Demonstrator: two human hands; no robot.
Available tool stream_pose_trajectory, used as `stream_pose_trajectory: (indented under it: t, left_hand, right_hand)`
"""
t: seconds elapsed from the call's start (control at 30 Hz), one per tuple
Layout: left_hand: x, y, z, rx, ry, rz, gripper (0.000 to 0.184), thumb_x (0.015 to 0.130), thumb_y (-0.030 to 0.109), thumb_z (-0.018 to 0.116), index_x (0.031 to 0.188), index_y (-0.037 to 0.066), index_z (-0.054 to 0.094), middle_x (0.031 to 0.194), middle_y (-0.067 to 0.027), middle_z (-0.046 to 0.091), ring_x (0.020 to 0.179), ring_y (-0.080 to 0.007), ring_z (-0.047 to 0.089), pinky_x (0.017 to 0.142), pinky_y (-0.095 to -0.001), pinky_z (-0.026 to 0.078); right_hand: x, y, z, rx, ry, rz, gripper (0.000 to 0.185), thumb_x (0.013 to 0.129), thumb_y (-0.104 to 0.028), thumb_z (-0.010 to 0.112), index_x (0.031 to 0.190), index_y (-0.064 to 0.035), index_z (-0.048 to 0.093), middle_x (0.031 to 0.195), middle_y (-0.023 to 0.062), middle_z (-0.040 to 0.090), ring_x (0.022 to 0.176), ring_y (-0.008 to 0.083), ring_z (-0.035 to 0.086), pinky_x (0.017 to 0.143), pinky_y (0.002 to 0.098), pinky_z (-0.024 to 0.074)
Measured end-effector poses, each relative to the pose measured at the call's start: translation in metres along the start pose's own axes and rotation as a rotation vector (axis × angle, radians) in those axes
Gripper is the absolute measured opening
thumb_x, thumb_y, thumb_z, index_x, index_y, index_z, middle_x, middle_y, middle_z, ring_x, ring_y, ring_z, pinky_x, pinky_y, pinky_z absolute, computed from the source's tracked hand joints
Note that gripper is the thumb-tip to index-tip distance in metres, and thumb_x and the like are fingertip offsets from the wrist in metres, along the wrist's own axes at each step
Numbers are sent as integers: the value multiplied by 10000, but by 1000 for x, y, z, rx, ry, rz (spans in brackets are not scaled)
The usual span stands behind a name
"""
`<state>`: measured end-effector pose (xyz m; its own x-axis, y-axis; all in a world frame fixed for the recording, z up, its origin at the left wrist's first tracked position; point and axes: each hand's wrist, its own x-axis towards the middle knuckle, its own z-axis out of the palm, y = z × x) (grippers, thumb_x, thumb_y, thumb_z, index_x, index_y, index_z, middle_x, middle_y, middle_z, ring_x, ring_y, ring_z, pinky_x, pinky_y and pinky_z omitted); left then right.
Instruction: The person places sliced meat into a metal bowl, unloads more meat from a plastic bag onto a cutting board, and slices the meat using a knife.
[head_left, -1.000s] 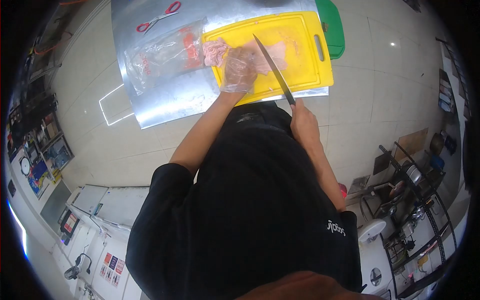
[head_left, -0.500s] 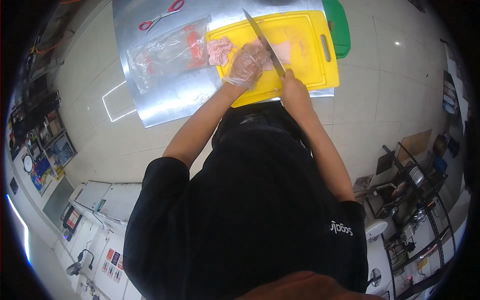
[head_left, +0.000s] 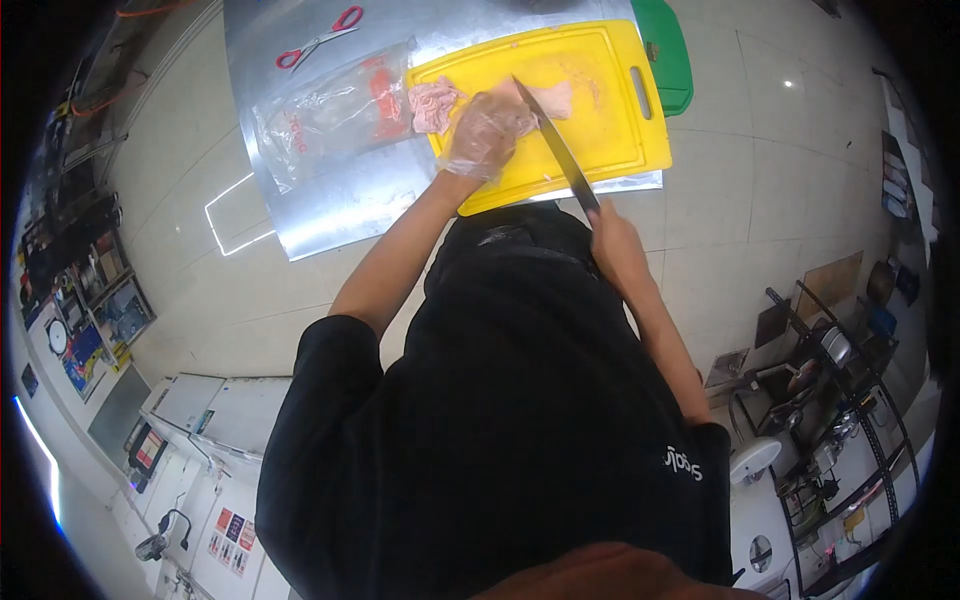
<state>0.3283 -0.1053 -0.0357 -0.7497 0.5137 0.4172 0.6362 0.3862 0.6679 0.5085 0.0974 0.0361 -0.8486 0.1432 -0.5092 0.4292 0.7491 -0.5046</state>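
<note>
My left hand (head_left: 484,138), in a clear plastic glove, presses with bent fingers on a pale pink piece of raw meat (head_left: 552,100) on the yellow cutting board (head_left: 625,135). Its fingertips are partly hidden under the glove and against the meat. In my bare right hand (head_left: 618,245), closed around the handle, is a long kitchen knife (head_left: 565,158). The blade slants up and left, its tip at the meat just right of my left fingers. Another crumpled lump of raw meat (head_left: 433,105) lies at the board's left edge.
A metal table (head_left: 340,215) carries the board. To the left lie a clear plastic bag (head_left: 335,112) with red print and red-handled scissors (head_left: 318,40). A green board or lid (head_left: 676,60) sits behind the yellow board's right end.
My right hand has drawn the knife back toward my body and slightly right, so its tip is lower on the board. My left hand has shifted slightly left, still at the meat.
</note>
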Motion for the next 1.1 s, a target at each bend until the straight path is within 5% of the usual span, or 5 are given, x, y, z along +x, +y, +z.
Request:
stream_pose_trajectory:
  t: [0.2,0.6,0.8,1.0,1.1]
  left_hand:
    - [13,-3,-12,293,134,-163,250,782,107,707,1031,123,719,1013,-114,687,986,-314,637,903,-448,507]
    - [82,41,19,539,-573,-247,657,701,393,859,1275,154,647,1300,-121,614,1233,-333,571,1024,-445,484]
    - [86,6,13,399,-449,-229,486,732,349,850,1140,119,720,1187,-155,671,1139,-317,642,969,-386,516]
    - [72,-4,35,813,-583,129,187,855,230,737,975,90,704,966,-109,686,924,-259,646,844,-385,517]
    - [76,8,31,-132,-480,-644,131,905,191,703,931,81,638,879,-73,635,839,-206,612,786,-336,508]
  right_hand:
    - [-79,64,-39,-32,-128,7,192,1039,-193,522,1066,-3,511,809,298,648,797,521,618,668,593,447]
    - [-54,56,-45,237,182,-51,210,1056,-180,508,1019,27,496,840,286,646,838,505,621,681,536,467]
    - [-62,67,-43,247,204,45,206,1056,-181,504,989,14,494,835,293,630,829,513,607,669,538,448]
    - [-61,82,-33,284,248,-8,204,1052,-191,509,1005,7,503,857,292,643,849,516,606,681,544,452]
    - [-56,81,-31,280,269,-30,211,1060,-180,502,995,22,503,845,266,653,826,488,628,685,485,478]
